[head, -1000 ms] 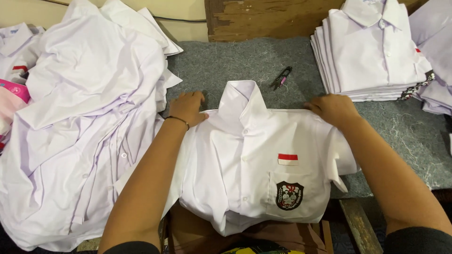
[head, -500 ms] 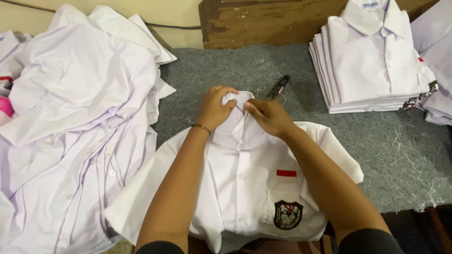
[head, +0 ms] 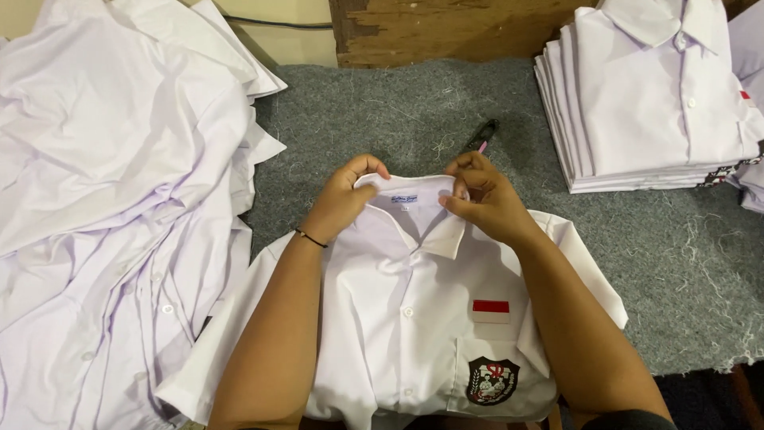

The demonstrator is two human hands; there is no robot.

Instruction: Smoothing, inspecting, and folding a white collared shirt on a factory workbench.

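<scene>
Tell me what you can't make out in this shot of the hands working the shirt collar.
Head view, the only one:
- Black tool behind the right hand: partly hidden by that hand, kind unclear.
- Collar label: too small to tell.
- Shirt hem: cut off by the bottom edge; its sleeves lie partly under both forearms.
- Left hand fingertips: tucked behind the collar.
- Folded stack: its count is unclear, cut by the top and right edges.
- Loose pile: runs off the left edge.

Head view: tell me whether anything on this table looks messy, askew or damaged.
The heap of white shirts at left is crumpled and unfolded, unlike the neat folded stack at right. Loose threads litter the grey felt table cover. The wooden board behind is chipped. The shirt both hands hold by the collar lies flat.
</scene>
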